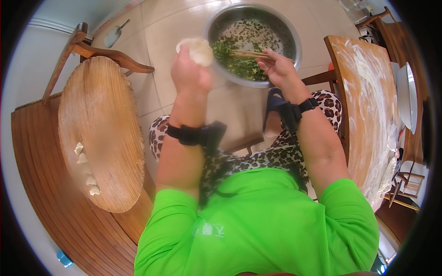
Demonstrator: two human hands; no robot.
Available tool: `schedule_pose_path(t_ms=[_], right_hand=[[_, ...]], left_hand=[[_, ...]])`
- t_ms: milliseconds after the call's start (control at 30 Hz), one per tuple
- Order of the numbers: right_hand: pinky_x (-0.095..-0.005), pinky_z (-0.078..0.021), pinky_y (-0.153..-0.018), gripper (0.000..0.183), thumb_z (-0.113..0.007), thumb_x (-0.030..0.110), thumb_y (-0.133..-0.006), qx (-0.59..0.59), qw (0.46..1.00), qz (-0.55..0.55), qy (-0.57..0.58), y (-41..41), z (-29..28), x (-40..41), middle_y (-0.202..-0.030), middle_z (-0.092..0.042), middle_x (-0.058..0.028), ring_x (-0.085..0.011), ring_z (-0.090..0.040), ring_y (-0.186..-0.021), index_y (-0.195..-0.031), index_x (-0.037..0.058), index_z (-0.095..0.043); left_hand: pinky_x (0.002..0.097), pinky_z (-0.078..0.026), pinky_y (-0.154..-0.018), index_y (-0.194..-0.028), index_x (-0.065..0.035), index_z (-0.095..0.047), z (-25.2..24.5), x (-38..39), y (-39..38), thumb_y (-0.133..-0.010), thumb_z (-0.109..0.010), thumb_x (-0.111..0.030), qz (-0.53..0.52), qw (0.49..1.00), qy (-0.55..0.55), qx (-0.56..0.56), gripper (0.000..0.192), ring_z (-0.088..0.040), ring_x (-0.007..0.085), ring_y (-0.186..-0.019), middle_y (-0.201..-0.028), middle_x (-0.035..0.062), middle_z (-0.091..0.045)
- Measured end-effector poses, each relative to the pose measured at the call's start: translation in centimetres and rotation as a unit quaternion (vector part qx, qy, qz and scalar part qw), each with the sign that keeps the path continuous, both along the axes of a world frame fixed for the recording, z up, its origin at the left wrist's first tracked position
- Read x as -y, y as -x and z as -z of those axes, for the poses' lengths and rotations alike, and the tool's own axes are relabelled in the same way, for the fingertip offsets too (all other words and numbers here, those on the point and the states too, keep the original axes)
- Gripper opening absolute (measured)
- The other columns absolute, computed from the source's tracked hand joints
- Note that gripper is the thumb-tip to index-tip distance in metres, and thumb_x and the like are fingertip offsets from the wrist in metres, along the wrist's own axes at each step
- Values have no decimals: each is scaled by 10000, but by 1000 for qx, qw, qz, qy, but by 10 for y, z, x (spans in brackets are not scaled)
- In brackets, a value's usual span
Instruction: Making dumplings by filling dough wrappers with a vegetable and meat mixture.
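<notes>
A round, pale dough wrapper (199,51) lies across the fingers of my left hand (189,70), held beside the basin's left rim. My right hand (279,67) grips a pair of wooden chopsticks (247,54) over a large metal basin (297,41). The chopstick tips reach into chopped green filling (238,67), heaped toward the basin's near left side. Thinner scraps of it cling to the far bottom. On my left, several small folded dumplings (82,158) sit in a row on an oval ribbed tray (103,103).
The tray rests on a slatted wooden bench (38,138) with a curved armrest (114,58). At right stands a flour-dusted wooden board (366,103) with dough (388,172) at its near edge and a white bowl (408,98) beyond. Tiled floor (172,20) surrounds the basin.
</notes>
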State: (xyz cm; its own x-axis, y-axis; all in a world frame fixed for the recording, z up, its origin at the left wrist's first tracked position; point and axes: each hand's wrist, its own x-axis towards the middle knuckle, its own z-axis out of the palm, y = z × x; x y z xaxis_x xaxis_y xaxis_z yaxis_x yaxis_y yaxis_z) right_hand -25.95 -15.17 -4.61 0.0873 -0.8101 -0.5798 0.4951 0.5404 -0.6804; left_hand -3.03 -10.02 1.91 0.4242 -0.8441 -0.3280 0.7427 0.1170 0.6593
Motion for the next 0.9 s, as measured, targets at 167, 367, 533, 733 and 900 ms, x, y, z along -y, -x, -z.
schedule_pose_path(t_ms=[167, 367, 533, 733, 900], right_hand=[[-311, -555, -725, 177, -549, 129, -915, 34, 999, 3, -15, 9, -5, 1, -968, -636, -167, -265, -634, -899, -1000, -22, -586], [-299, -546, -785, 199, -541, 145, -928, 72, 995, -22, 71, 19, -42, -12, -983, -635, -159, -262, -635, -919, -1014, -29, -585], [-289, -534, -804, 185, -548, 115, -923, 7, 977, -41, 209, 7, -86, -44, -975, -638, -107, -227, -639, -914, -1029, -23, -613], [-292, -492, -814, 171, -609, -23, -828, -325, 746, -145, 563, -6, -106, -75, -998, -621, -109, -229, -611, -917, -992, 5, -650], [-341, -486, -808, 227, -659, -59, -734, -369, 597, -198, 685, -10, -108, -83, -1008, -599, -146, -282, -597, -933, -952, -5, -627]], left_hand=[[410, -493, -884, -1183, 42, -442, 10, 2, 1, -983, -366, -155, -20, 999, -27, 18, 291, -579, 295, -1011, -1119, 161, -559], [408, -507, -852, -1155, 23, -463, 19, 10, 14, -984, -364, -164, -1, 996, -89, -1, 272, -588, 284, -978, -1095, 147, -559], [446, -442, -962, -1156, 21, -459, 23, 16, 28, -1004, -259, -238, 98, 979, -20, -180, 360, -534, 306, -1074, -1133, 166, -543], [443, -419, -989, -1150, 54, -443, 10, 16, 33, -1001, -252, -248, 88, 967, -31, -237, 386, -526, 328, -1053, -1102, 210, -538], [453, -437, -951, -1139, 70, -441, 15, 16, 27, -992, -302, -247, 116, 968, -20, -220, 376, -530, 337, -998, -1081, 226, -528]])
